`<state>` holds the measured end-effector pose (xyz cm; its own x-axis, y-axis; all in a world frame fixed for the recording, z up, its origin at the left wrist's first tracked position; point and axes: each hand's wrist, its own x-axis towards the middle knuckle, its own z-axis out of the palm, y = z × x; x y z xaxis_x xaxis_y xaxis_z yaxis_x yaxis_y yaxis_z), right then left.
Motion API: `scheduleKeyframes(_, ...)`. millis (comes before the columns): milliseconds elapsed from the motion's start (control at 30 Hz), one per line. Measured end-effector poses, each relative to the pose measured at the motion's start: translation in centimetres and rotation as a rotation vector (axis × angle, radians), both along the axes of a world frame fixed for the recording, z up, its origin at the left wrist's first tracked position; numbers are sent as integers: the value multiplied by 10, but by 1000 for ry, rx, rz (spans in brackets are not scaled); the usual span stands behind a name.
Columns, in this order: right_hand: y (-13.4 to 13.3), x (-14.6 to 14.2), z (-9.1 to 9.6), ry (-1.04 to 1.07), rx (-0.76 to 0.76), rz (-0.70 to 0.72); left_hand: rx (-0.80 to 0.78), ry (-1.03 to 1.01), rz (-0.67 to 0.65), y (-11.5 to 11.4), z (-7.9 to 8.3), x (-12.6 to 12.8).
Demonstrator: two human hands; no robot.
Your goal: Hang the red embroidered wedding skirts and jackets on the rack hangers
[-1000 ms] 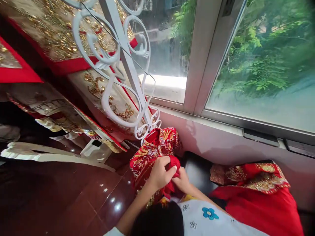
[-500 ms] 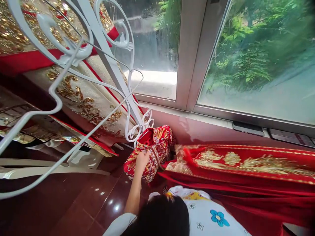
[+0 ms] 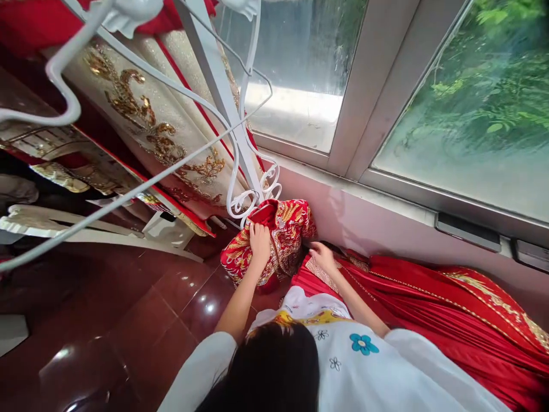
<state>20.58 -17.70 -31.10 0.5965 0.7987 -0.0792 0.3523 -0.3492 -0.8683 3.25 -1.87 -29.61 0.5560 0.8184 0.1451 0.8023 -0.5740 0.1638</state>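
A crumpled red garment with gold embroidery [image 3: 289,226] lies on the floor at the foot of a white metal rack [image 3: 223,97]. My left hand [image 3: 259,239] rests on top of this bundle with its fingers curled into the cloth. To its right a long red pleated skirt with a gold border [image 3: 429,309] is spread along the wall. My right hand [image 3: 321,256] lies flat on the skirt's gold-trimmed end, fingers apart. My dark hair and white flowered top fill the bottom of the view.
Cream and gold embroidered gowns with red trim [image 3: 163,131] hang on the rack at the left. A white wire hanger [image 3: 128,189] crosses in front. The window frame [image 3: 369,86] and a pink wall [image 3: 386,229] close off the far side. The floor is glossy brown tile [image 3: 128,332].
The red skirt, held up stretched half a second ago, now lies along the floor. My right hand has come down onto its end. My left hand stays on the bundle.
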Motion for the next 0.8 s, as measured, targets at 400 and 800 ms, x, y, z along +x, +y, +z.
scheduleKeyframes(400,125,-72,-49,620,-125,229,-18,48,-25,11,-16,-3)
scheduleKeyframes(800,124,-63,-57,1049,-84,208,-1,34,-82,-1,-19,-10)
